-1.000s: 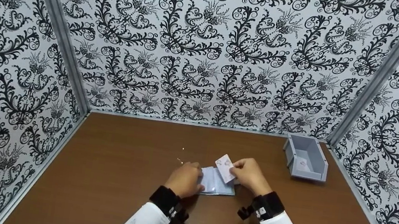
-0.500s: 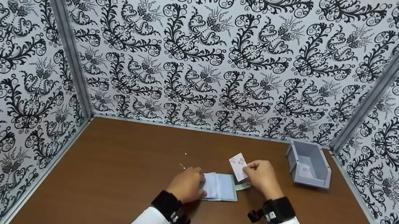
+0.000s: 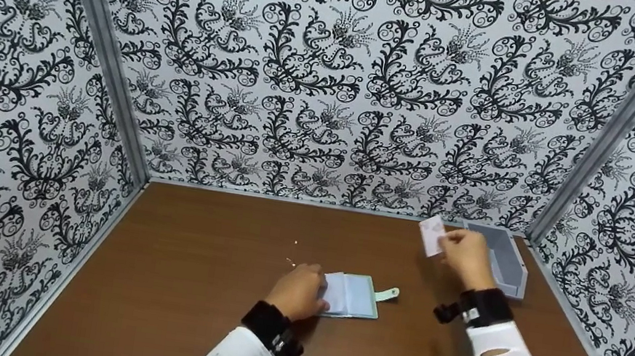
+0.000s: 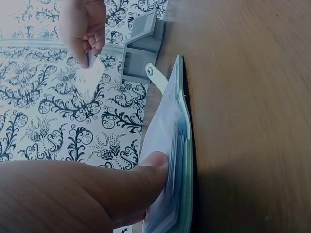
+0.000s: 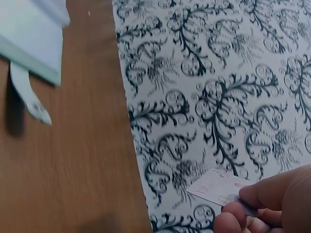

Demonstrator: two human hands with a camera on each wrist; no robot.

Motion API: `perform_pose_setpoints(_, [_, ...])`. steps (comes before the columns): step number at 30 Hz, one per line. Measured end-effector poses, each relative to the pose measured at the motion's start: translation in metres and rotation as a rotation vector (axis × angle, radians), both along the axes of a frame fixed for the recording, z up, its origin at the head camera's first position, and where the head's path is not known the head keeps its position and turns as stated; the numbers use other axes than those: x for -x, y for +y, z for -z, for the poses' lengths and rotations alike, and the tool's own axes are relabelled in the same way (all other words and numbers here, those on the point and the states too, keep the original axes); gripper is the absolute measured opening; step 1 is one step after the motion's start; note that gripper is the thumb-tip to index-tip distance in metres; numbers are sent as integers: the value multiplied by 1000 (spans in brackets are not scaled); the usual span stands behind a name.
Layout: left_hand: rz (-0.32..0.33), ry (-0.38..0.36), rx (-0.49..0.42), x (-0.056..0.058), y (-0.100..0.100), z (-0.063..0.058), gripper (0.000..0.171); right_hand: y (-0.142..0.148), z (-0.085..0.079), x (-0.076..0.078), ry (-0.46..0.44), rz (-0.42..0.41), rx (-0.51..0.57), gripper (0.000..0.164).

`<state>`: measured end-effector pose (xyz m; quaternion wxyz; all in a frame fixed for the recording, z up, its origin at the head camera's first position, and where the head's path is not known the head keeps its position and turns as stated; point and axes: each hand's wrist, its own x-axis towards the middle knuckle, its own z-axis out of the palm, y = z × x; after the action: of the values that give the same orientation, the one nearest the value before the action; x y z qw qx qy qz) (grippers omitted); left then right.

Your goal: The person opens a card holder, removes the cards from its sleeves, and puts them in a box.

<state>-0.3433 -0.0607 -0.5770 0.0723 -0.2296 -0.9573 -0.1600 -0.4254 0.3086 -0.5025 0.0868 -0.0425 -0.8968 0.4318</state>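
A white card (image 3: pixel 431 235) with faint pink print is pinched by my right hand (image 3: pixel 466 258), raised off the table just left of the grey bin. The right wrist view shows the card (image 5: pixel 218 186) between thumb and fingers. An open card holder (image 3: pixel 361 296) with a mint-green cover and clear sleeves lies on the table, its snap strap (image 3: pixel 387 294) pointing right. My left hand (image 3: pixel 296 291) grips its left side; in the left wrist view the thumb (image 4: pixel 154 162) presses on the stacked sleeves. The left fingers are mostly hidden.
The grey bin (image 3: pixel 517 279) stands at the back right corner of the brown table (image 3: pixel 188 259), partly behind my right hand. Small bright specks (image 3: pixel 291 262) lie beyond my left hand. Patterned walls (image 3: pixel 307 77) enclose the back and sides.
My right hand has carried the card away from the card holder, rightward and back toward the bin. The holder's strap has come into full view. My left hand stays on the holder.
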Motion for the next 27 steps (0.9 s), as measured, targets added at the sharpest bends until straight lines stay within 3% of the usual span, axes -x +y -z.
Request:
perform_pose_setpoints(9, [-10,-16,3,0,1,1,24,61,-3,7,20,119,-54,46])
perform_pose_setpoints(18, [-7,-20,-10,1,-1,1,23,98,9,2,13,268,31,45])
perform_pose_setpoints(27, [6,12,2,0,0,0,23,108,33,4,21,256,-98,39])
